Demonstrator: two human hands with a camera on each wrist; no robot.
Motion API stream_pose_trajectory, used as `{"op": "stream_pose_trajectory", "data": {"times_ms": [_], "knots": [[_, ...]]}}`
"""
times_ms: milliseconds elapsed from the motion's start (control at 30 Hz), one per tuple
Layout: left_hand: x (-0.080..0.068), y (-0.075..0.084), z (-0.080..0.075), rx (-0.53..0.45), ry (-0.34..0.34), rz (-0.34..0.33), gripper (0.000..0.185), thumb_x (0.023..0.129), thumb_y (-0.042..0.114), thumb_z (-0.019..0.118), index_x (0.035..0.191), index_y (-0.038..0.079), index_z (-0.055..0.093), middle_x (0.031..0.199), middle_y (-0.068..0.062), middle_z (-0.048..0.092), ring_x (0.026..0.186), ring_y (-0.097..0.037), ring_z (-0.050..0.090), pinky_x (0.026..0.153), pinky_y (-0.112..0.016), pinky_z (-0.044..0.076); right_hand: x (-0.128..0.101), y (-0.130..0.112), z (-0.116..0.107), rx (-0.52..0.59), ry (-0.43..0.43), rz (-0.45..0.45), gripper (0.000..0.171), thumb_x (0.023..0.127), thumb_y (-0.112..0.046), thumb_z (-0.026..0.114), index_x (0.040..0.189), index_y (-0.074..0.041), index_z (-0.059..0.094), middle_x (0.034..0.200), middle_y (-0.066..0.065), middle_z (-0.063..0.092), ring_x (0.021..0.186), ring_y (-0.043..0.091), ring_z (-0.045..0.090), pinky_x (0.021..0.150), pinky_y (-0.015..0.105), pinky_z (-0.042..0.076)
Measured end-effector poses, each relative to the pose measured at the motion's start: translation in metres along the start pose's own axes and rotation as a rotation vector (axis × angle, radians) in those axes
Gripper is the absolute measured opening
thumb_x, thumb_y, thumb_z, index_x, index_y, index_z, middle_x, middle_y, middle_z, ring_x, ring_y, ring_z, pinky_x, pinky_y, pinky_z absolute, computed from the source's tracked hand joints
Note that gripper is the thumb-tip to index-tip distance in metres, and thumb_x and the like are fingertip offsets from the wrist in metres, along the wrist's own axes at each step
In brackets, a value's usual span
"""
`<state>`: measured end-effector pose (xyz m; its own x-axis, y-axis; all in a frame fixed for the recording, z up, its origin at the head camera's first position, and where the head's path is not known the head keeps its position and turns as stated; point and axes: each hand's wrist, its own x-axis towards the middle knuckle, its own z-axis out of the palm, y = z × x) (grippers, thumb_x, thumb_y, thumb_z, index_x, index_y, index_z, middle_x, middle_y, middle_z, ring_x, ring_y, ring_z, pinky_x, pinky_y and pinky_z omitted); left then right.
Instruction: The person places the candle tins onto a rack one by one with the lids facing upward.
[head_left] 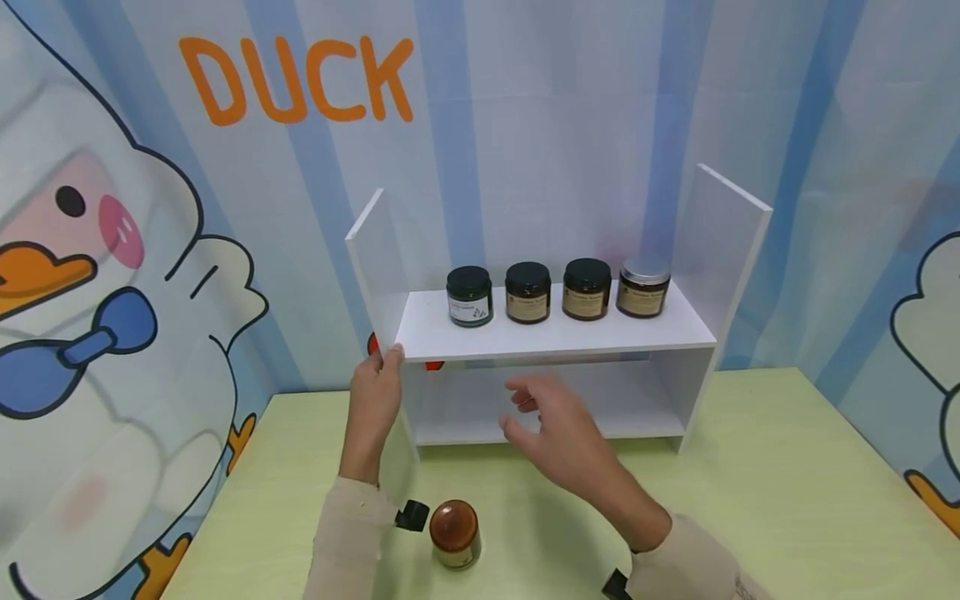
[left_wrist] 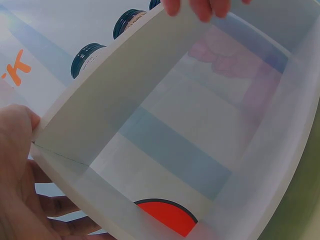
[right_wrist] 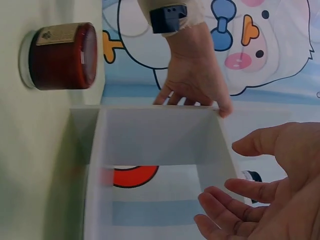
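A white two-tier shelf [head_left: 555,342] with upright side panels stands on the table. My left hand [head_left: 377,392] holds its left side panel, with the thumb at the front edge and the fingers along the outer face in the left wrist view. In front of the lower compartment hovers my right hand [head_left: 558,429], fingers loosely bent and holding nothing. On the upper board stand a jar with a dark lid and white label [head_left: 469,297], two dark-lidded jars with tan labels [head_left: 528,293] [head_left: 587,289], and a silver-lidded jar [head_left: 643,288]. An amber jar [head_left: 454,533] stands on the table between my forearms.
The pale green table [head_left: 787,483] extends on both sides of the shelf. Behind it hangs a blue-striped cloth backdrop [head_left: 562,125] with a duck print. Each wrist carries a small black camera [head_left: 412,516].
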<state>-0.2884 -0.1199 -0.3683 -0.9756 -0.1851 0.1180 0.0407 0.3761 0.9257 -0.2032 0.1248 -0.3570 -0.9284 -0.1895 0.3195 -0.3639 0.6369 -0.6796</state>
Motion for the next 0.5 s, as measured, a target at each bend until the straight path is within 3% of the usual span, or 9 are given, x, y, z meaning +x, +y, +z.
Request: {"op": "stream_pose_trajectory", "data": {"times_ms": [167, 500], "knots": [[0.0, 0.002, 0.0, 0.011, 0.007, 0.007, 0.059, 0.106, 0.047, 0.04, 0.135, 0.0, 0.058, 0.132, -0.019, 0.06, 0.103, -0.03, 0.05, 0.087, -0.046, 0.039, -0.007, 0.008, 0.015, 0.003, -0.079, 0.04, 0.046, 0.089, -0.022, 0.077, 0.131, -0.011, 0.064, 0.119, 0.005, 0.064, 0.11, 0.022, 0.062, 0.094, 0.045, 0.05], [-0.001, 0.001, 0.0, 0.001, -0.003, -0.007, 0.058, 0.106, 0.047, 0.039, 0.137, 0.001, 0.056, 0.134, -0.018, 0.058, 0.106, -0.031, 0.05, 0.089, -0.048, 0.04, -0.022, 0.032, 0.042, 0.042, -0.291, -0.001, 0.05, 0.092, -0.031, 0.075, 0.134, -0.008, 0.06, 0.12, 0.005, 0.062, 0.113, 0.029, 0.063, 0.091, 0.048, 0.052]]}}
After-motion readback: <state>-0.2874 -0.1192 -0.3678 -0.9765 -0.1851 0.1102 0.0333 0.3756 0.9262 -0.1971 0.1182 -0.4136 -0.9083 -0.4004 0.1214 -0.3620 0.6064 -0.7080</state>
